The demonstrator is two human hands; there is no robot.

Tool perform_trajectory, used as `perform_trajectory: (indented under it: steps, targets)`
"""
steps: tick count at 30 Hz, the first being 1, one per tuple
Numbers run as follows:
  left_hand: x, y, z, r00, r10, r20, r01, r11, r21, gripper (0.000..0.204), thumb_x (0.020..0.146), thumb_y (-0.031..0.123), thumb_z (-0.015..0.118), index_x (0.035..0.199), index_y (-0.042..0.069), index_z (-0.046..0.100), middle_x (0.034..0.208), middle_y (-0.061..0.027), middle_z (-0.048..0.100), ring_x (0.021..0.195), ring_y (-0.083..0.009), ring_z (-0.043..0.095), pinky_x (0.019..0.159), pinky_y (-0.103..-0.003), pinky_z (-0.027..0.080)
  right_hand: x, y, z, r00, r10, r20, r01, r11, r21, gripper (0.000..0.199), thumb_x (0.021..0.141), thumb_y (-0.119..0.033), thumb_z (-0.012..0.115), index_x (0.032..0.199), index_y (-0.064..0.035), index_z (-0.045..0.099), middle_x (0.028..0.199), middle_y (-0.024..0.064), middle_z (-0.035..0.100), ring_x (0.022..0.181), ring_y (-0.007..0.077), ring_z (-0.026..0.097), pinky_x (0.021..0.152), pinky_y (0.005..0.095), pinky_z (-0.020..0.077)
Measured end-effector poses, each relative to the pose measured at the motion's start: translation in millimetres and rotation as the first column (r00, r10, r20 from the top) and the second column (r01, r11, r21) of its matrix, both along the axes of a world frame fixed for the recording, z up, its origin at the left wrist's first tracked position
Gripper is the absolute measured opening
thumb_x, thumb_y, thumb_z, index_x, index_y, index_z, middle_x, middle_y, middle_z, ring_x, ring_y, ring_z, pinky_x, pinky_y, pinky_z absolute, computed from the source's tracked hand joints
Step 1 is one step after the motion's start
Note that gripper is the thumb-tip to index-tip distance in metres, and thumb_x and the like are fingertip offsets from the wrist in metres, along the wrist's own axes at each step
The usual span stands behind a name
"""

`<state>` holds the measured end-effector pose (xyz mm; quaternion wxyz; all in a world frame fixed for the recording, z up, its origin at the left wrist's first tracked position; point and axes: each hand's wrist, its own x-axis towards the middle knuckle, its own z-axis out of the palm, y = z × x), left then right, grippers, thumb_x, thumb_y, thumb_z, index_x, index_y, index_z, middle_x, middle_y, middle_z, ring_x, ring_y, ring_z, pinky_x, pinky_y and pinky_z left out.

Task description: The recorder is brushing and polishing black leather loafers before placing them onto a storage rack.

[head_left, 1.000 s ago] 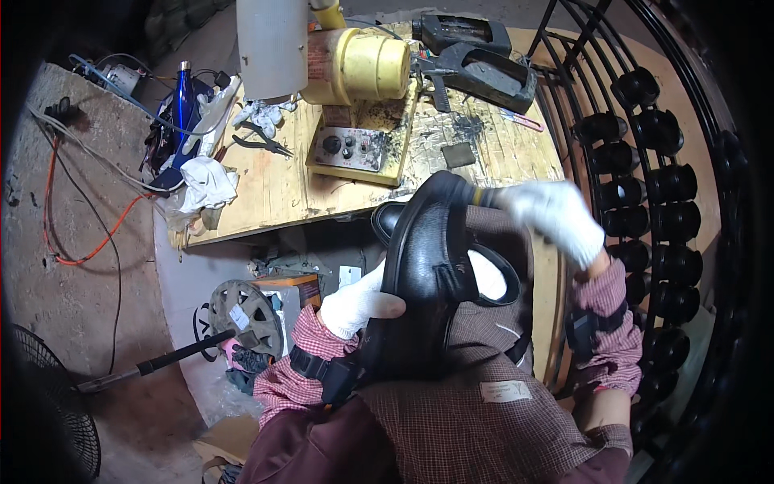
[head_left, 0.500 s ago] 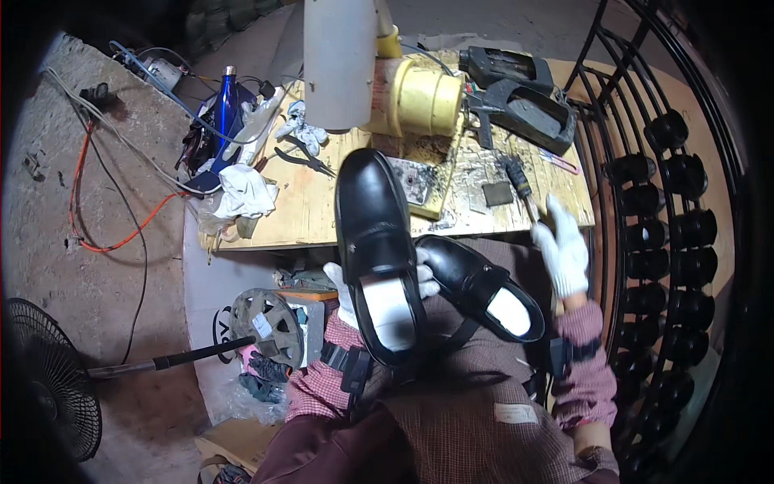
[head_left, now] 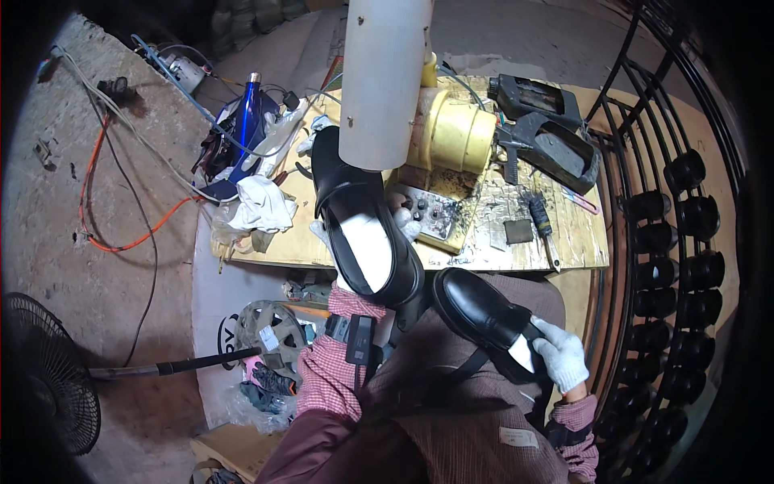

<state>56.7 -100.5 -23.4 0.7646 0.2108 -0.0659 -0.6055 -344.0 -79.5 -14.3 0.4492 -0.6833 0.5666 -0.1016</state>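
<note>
A black leather slip-on shoe (head_left: pixel 348 187) with a white insole is gripped in my left hand (head_left: pixel 406 224); gloved fingers show on both sides of it, and the shoe hides the palm. Its toe reaches in beside the white cylindrical housing (head_left: pixel 384 89) of a yellow machine (head_left: pixel 451 133). On my lap lies a second black shoe (head_left: pixel 477 305), toe pointing to the upper left. My right hand (head_left: pixel 562 355), in a white glove, closes on the heel end of that shoe, fingers at its opening.
The wooden bench (head_left: pixel 298 248) carries a dark-handled tool (head_left: pixel 542 222), black casings (head_left: pixel 556 153), a white cloth (head_left: pixel 264 204) and a blue bottle (head_left: pixel 248 113). A rack of black shoes (head_left: pixel 655 270) stands at right. To the left is a fan (head_left: pixel 52 375).
My left hand has carried its shoe up and forward toward the machine. My right hand has dropped from beside the dark-handled tool on the bench to the heel of the lap shoe.
</note>
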Motion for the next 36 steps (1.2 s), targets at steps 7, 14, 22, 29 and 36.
perform_trajectory:
  steps: [7,14,22,29,36]
  targets:
    - [51,-17,-13,0.742,0.214,0.636,-0.206,0.975,-0.088,0.047,0.105,0.036,0.059,0.141,0.007,0.052,0.139,-0.0144,0.059,0.125,-0.0302,0.058,0.11,-0.049,0.047,-54,31,2,0.89,-0.337,0.306,0.273,0.933,0.233,0.031,0.083,0.002,0.068,0.114,0.006,0.076,0.093,0.0101,0.079,0.089,0.0191,0.074,0.085,0.03,0.0578]
    - [41,-10,32,0.852,0.34,0.397,-0.374,0.927,0.007,0.085,0.101,0.072,0.047,0.163,0.015,0.035,0.163,-0.0098,0.044,0.147,-0.0333,0.045,0.125,-0.05,0.035,-84,63,-20,0.985,-0.162,-0.05,0.141,0.947,-0.288,0.039,0.102,-0.013,0.062,0.14,-0.0017,0.064,0.138,0.0192,0.067,0.127,0.0333,0.066,0.107,0.0377,0.0526]
    - [-65,101,22,0.926,-0.274,0.258,0.256,0.961,0.102,0.097,0.09,0.081,0.053,0.161,0.015,0.039,0.154,-0.0092,0.051,0.138,-0.0298,0.052,0.118,-0.049,0.043,-41,34,21,0.911,-0.122,0.394,0.22,0.952,-0.213,0.025,0.1,-0.006,0.055,0.116,0.0027,0.072,0.097,0.0144,0.076,0.087,0.0254,0.074,0.077,0.0324,0.0579]
    - [-106,107,-6,0.842,-0.51,0.178,0.36,0.775,0.52,0.065,0.108,0.045,0.055,0.158,0.006,0.041,0.149,-0.013,0.058,0.133,-0.0246,0.058,0.116,-0.039,0.047,-11,17,41,0.909,-0.082,0.409,0.122,0.99,-0.072,0.033,0.092,-0.024,0.068,0.105,0.0061,0.069,0.087,0.0165,0.07,0.082,0.0255,0.068,0.075,0.0384,0.054]
    - [-125,102,46,0.851,-0.264,0.453,0.237,0.964,0.116,0.106,0.097,0.079,0.047,0.167,0.005,0.019,0.161,-0.0166,0.044,0.148,-0.0314,0.044,0.126,-0.044,0.031,62,11,68,0.848,0.054,0.528,-0.131,0.985,0.11,0.059,0.095,-0.028,0.072,0.144,0.0022,0.059,0.125,0.0195,0.074,0.115,0.0271,0.07,0.102,0.0352,0.0525]
